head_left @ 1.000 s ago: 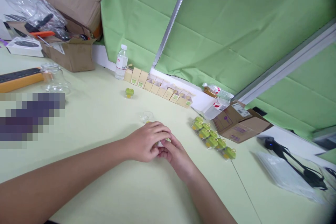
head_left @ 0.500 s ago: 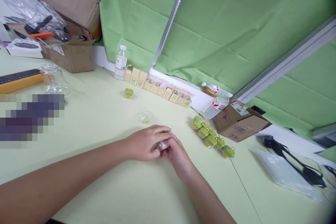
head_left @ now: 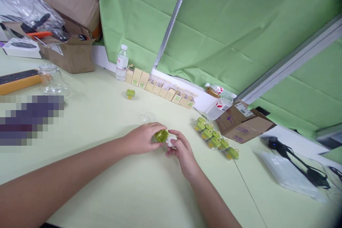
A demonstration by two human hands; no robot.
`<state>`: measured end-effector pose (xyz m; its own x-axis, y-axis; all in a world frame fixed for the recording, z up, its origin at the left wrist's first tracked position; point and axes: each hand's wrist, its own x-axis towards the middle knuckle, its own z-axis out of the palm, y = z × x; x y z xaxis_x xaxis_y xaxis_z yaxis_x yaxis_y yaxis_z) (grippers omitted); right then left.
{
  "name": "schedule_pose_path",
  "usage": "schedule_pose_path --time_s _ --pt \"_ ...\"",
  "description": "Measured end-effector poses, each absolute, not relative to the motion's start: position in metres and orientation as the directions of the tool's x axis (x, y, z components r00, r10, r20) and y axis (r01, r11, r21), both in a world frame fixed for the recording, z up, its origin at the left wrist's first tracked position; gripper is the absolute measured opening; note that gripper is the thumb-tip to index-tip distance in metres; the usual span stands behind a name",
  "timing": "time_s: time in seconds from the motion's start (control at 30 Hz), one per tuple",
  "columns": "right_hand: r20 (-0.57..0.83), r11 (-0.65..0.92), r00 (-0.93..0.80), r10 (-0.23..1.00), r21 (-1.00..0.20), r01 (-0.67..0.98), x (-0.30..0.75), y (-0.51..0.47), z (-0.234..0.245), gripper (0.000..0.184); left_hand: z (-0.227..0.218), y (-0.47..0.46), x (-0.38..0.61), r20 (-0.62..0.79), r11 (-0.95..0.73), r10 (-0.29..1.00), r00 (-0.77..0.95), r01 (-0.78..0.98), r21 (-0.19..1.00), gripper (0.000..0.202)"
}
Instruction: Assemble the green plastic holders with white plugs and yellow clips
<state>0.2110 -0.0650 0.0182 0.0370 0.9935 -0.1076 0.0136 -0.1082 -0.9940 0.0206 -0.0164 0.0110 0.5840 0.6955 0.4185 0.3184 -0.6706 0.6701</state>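
Observation:
Pinched in my left hand (head_left: pixel 146 137) is a small green lid (head_left: pixel 161 135), its hollow inside turned toward my right hand. My right hand (head_left: pixel 182 150) grips a small white block-like piece (head_left: pixel 171 140) between thumb and fingers, just beside the lid. A clear plastic container (head_left: pixel 148 117) rests on the table beyond my left hand, partly covered by it. Farther back stands one small clear case with a green lid (head_left: pixel 130 94). Several more green-lidded cases (head_left: pixel 214 142) with loops are grouped to the right of my hands.
A row of small cream cartons (head_left: pixel 157 87) lines the back edge beside a water bottle (head_left: pixel 122 63). At right are a cardboard box (head_left: pixel 243 123), a plastic bag (head_left: pixel 290 178) and black cables (head_left: pixel 307 171). Leftward are a clear jar (head_left: pixel 52 80), a power strip (head_left: pixel 20 82) and an open carton (head_left: pixel 71 55).
My hands, closed together half a second ago, have drawn slightly apart. The green lid now shows in my left hand and the white piece in my right.

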Motion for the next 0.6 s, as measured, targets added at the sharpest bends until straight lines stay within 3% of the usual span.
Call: schedule_pose_path --time_s 0.13,0.23,0.4,0.6 --pt "0.159 0.104 0.142 0.977 -0.935 0.338 0.219 -0.061 0.014 0.035 0.010 -0.010 0.018 0.448 -0.656 0.739 0.503 0.386 0.649 0.042" --pt "0.281 0.203 0.057 0.958 -0.807 0.555 0.223 -0.059 0.008 0.030 0.011 -0.007 0.016 0.476 -0.645 0.755 0.452 0.378 0.664 0.042" --pt "0.270 0.275 -0.132 0.954 -0.605 0.747 0.225 -0.059 0.000 0.031 0.015 -0.010 0.017 0.439 -0.607 0.780 0.445 0.373 0.701 0.038" --pt "0.241 0.262 -0.145 0.960 -0.580 0.771 0.227 -0.061 0.008 0.037 0.019 -0.011 0.017 0.448 -0.596 0.788 0.422 0.345 0.725 0.043"
